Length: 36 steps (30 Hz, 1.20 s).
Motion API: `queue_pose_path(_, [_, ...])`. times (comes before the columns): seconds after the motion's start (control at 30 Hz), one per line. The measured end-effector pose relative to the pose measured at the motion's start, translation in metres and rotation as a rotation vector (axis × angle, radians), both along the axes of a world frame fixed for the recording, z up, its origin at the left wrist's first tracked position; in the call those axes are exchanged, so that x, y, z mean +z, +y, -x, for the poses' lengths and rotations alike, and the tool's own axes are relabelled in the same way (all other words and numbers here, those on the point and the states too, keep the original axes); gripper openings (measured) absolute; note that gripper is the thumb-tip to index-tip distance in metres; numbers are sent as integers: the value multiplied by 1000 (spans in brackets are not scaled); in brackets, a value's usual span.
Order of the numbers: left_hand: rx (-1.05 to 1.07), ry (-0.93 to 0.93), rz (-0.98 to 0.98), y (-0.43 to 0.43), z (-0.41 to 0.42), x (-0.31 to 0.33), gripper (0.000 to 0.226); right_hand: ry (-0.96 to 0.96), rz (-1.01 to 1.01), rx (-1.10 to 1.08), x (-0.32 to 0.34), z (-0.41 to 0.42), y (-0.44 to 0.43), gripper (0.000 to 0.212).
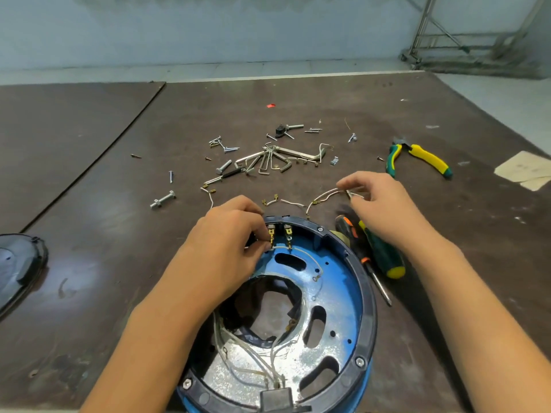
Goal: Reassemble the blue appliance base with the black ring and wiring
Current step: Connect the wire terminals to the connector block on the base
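The blue base (343,281) lies open side up at the near edge of the table (89,293), in front of me and a little right of centre. The black ring (371,296) sits around its rim, with hex screws in it. Inside the base I see a large middle opening, oval slots and a tangle of white wires (262,362) running to a black block (275,397) at the near rim. From here its long axis runs near to far, with two brass terminals (288,231) standing at the far rim.

My left grip (229,234) reaches inside the far rim, fingers closed in a pinch on the left terminal and its white wire. My right grip (384,204) hangs just beyond the base, thumb and fingers pinching a loose wire (325,194) whose ends trail to the table.

Two screwdrivers (381,251) lie just beside the ring on the right. Farther out are hex keys (268,160) among scattered screws, a bolt (162,199) to the left and pliers (423,156) to the right. A dark cover (18,263) lies at the left edge and paper (524,169) at the right edge. Bare table lies between the base and the cover.
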State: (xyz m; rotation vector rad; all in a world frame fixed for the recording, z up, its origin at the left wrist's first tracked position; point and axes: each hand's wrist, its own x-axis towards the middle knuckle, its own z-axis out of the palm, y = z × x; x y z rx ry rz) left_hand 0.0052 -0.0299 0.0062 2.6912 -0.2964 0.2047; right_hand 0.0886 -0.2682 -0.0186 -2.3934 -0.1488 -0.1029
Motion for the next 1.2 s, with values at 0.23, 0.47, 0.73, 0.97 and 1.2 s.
queue_pose_path(0.23, [-4, -12, -3, -1, 1, -1, 5, 114, 309, -192, -23, -16, -28, 46])
queue_pose_path(0.47, [0, -8, 5, -1, 1, -1, 4, 84, 182, -323, -27, -18, -32, 25])
queue_pose_path(0.73, [17, -176, 248, -3, 3, 2, 12, 46, -516, -78, 17, 5, -19, 27])
queue_pose_path(0.97, [-9, -170, 650, -7, 8, 14, 12, 441, -784, 519, 41, 43, 40, 28])
queue_pose_path(1.2, [24, -188, 702, -3, 7, 13, 9, 464, -812, 553, 37, 49, 58, 29])
